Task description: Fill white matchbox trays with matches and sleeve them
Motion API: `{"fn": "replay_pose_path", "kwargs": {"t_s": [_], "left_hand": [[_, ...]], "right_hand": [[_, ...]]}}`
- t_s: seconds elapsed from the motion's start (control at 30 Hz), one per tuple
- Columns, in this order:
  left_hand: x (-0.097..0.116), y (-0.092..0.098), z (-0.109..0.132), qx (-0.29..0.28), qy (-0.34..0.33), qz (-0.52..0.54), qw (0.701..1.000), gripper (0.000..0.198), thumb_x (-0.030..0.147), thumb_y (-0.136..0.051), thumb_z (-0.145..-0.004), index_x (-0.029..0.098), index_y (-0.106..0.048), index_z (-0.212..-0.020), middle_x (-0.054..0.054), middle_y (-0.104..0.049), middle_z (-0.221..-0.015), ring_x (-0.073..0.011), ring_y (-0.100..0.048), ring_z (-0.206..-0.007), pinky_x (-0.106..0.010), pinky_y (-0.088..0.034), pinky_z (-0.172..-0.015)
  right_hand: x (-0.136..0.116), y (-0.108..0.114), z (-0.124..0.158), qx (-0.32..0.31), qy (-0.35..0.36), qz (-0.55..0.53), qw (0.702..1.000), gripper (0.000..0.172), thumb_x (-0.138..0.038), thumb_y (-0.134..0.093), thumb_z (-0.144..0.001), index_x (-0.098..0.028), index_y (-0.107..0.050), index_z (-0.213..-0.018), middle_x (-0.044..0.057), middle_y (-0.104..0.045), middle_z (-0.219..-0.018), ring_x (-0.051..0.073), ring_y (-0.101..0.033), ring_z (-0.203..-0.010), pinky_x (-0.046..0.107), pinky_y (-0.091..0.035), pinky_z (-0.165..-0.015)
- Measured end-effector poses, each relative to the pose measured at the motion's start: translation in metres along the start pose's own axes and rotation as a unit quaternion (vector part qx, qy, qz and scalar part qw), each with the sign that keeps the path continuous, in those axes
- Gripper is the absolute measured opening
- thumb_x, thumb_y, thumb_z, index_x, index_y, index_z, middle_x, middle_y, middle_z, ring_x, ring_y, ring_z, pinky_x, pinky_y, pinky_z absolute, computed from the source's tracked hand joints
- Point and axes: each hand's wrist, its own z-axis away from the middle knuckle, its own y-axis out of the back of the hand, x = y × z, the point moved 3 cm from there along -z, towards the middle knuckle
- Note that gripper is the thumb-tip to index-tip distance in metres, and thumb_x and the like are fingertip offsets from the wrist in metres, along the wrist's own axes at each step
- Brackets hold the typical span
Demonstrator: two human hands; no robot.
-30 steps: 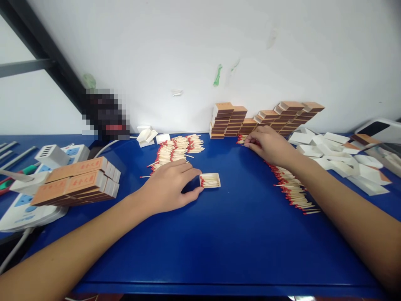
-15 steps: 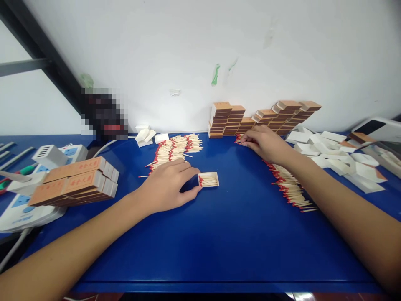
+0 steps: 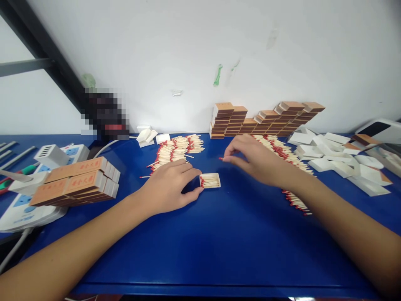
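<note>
My left hand (image 3: 175,186) rests on the blue table with thumb and fingers closed on the left end of a small white matchbox tray (image 3: 219,181). Inside the tray lie matches (image 3: 210,181), their red heads toward that hand. To the right, my right hand (image 3: 250,158) hovers over the table in a pinch, and red match heads (image 3: 221,159) poke out past its fingertips; how many it holds is hidden. A long pile of matches (image 3: 275,146) runs behind and below the right hand and forearm. Another match pile (image 3: 175,151) lies just beyond my left hand.
Stacked matchboxes (image 3: 227,119) stand along the wall. Loose white trays (image 3: 338,152) heap up at right, beside a clear container (image 3: 388,161). At left, a bundle of matchboxes (image 3: 75,182) sits on a power strip (image 3: 46,215). A few white trays (image 3: 146,136) lie at the back left.
My right hand has moved left and nearer from the back of the right-hand match pile, carrying matches toward the tray. My left hand stays on the tray.
</note>
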Motion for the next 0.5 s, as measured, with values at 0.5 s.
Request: {"fn": "replay_pose_path", "kwargs": {"t_s": [0.5], "left_hand": [[0.001,0.000,0.000,-0.004,0.001,0.007,1.000,0.030,0.037,-0.061,-0.099,0.016,-0.073,-0.117,-0.005,-0.072,-0.091,-0.0219,-0.068,-0.088,-0.037,-0.053,-0.078]], "right_hand": [[-0.001,-0.005,0.000,0.055,0.039,0.058,0.996,0.019,-0.034,-0.054,-0.104,-0.022,-0.067,-0.096,0.010,-0.068,-0.095,0.028,-0.058,-0.096,0.043,-0.048,-0.087]]}}
